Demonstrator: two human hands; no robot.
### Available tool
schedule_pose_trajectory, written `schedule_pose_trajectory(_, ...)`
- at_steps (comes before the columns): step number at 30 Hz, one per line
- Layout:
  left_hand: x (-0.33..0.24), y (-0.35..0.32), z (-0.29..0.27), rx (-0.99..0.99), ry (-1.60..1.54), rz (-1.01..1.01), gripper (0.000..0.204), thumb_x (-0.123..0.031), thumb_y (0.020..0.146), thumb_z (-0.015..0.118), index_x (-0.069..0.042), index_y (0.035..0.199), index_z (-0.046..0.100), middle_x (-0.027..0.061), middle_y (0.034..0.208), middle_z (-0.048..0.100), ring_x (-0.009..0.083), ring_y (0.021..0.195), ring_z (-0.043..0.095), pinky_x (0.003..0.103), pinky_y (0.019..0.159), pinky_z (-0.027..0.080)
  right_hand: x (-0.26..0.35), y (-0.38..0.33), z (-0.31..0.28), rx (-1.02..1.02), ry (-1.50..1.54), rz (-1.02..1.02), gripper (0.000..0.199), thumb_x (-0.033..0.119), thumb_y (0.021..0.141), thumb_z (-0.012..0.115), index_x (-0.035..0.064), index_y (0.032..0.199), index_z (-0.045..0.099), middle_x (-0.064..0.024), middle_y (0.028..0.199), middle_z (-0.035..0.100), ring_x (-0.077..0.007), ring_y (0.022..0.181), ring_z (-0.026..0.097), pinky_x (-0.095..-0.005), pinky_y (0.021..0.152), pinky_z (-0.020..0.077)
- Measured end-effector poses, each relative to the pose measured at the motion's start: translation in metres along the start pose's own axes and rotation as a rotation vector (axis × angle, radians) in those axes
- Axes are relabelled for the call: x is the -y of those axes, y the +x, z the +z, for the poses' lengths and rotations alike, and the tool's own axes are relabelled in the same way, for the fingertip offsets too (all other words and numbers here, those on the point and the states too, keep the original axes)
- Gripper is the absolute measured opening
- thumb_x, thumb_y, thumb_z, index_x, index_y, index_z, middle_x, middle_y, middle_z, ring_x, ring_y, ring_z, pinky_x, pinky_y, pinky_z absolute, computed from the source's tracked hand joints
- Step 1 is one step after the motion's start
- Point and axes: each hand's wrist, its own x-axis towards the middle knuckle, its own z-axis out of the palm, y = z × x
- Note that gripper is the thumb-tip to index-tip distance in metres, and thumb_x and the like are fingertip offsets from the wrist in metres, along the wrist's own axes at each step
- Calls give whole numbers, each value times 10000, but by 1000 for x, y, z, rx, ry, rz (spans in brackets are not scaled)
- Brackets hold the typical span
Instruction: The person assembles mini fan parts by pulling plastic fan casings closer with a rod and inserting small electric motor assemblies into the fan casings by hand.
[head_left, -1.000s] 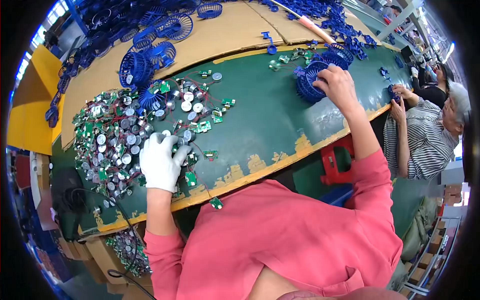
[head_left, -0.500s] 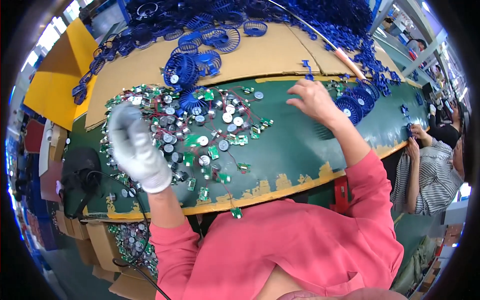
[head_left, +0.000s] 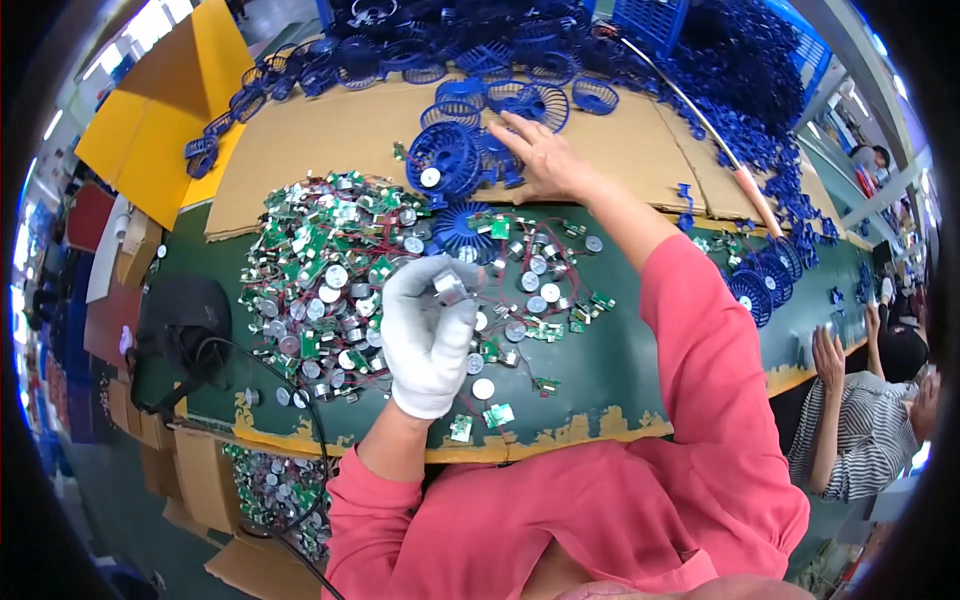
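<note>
My left hand [head_left: 425, 335], in a white glove, is closed on a small silver motor [head_left: 450, 288] above the front of the green tabletop [head_left: 610, 370]. Bare and with its fingers apart, my right hand [head_left: 545, 160] reaches over the cardboard beside a group of blue fan wheels [head_left: 443, 160]. Whether its fingertips touch a wheel, I cannot tell. Another blue fan wheel [head_left: 463, 228] lies among the motors, just beyond my left hand. A heap of small motors wired to green circuit boards [head_left: 325, 260] spreads to the left of that hand.
A cardboard sheet [head_left: 320, 140] covers the far side, with blue parts [head_left: 740, 90] piled behind it. A rod with a pink handle [head_left: 755, 200] lies at right, near more blue fan wheels [head_left: 765, 280]. A black cap-like item [head_left: 185, 320] sits at left. A co-worker [head_left: 850, 430] is at far right.
My left hand has moved right and now shows a motor in its grip. My right hand has gone left and farther away to the blue fan wheels. The whole view has shifted slightly.
</note>
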Motion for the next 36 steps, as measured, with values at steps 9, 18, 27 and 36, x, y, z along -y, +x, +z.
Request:
schedule_pose_trajectory(9,0,1,-2,-19,-92,15,405,-59,828,631,7,1168,422,128,975,573,166,856,561,319,799,479,36,-23,8,-101,-65,62,826,193,647,769,139,1383,399,-153,1370,405,-386,1190,453,-435,989,424)
schedule_pose_trajectory(18,0,-5,5,-104,-96,-24,404,-87,868,622,4,1196,404,105,954,579,163,851,593,307,783,508,5,-130,-64,-561,325,439,248,84,838,591,7,1073,581,-138,878,640,-239,811,632,-338,744,501)
schedule_pose_trajectory(27,-32,15,15,-62,-181,379,420,-257,920,582,-25,1225,410,157,987,615,272,828,636,404,784,538,73,-256,-69,43,345,169,115,99,777,673,27,858,634,-123,808,618,-316,797,608,-377,687,492)
schedule_pose_trajectory(36,-35,-2,33,113,78,-31,310,-195,949,535,3,1177,465,109,966,619,147,774,606,268,724,497,105,-267,-61,33,494,185,218,98,779,684,33,982,642,-118,909,603,-315,858,595,-378,742,488)
